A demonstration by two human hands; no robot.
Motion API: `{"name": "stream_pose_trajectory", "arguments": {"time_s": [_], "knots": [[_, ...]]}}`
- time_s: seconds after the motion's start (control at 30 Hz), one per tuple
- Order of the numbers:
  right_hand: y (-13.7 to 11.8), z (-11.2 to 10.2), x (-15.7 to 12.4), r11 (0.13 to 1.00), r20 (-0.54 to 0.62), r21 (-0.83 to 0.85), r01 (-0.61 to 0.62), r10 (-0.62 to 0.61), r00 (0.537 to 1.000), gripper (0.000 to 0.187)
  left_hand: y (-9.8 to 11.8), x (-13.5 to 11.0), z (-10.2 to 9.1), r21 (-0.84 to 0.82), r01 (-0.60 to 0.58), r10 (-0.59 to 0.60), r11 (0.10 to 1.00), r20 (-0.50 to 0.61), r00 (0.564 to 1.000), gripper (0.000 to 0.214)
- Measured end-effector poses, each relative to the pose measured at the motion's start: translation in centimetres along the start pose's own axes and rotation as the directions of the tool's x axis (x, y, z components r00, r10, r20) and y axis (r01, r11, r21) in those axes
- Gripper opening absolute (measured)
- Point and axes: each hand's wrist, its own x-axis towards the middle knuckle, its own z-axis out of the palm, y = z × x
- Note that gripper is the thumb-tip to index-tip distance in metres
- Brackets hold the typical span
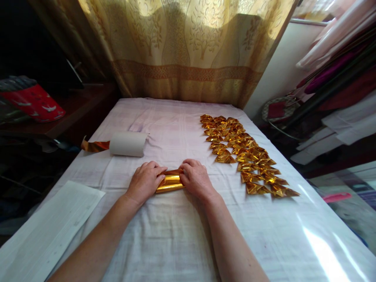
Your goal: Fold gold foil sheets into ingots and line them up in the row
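A sheet of shiny gold foil paper [170,182], curled into a flat roll, lies on the white cloth between my hands. My left hand [147,179] is closed over its left end, thumb pressed on top. At the right end my right hand [195,177] grips it the same way, its fingertips partly hidden. Several folded gold paper ingots [245,149] stand in rows to the right of my hands. Beyond my left hand rests a pale paper cylinder [128,143], with a strip of gold foil [95,146] sticking out of its left side.
A white sheet [53,225] lies at the table's left edge. The cloth-covered table [164,246] reaches back to a gold patterned curtain [188,43]. On the left, a red container [35,102] sits on a dark cabinet. Hanging clothes [349,113] line the right side.
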Motion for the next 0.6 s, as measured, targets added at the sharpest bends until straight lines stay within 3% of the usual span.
{"name": "stream_pose_trajectory", "arguments": {"time_s": [0.43, 0.6], "knots": [[1.2, 0.5, 0.2, 0.962, -0.078, 0.261, 0.076, -0.058, 0.995, 0.018, -0.4, 0.3, -0.2, -0.046, -0.009, 0.011, 0.999, 0.031, 0.999, 0.014], [0.8, -0.5, 0.0, 0.915, 0.015, 0.398, -0.063, 0.062, 0.998, 0.011, -0.2, 0.3, -0.4, -0.111, 0.025, -0.016, 0.994, 0.076, 0.997, 0.014]]}}
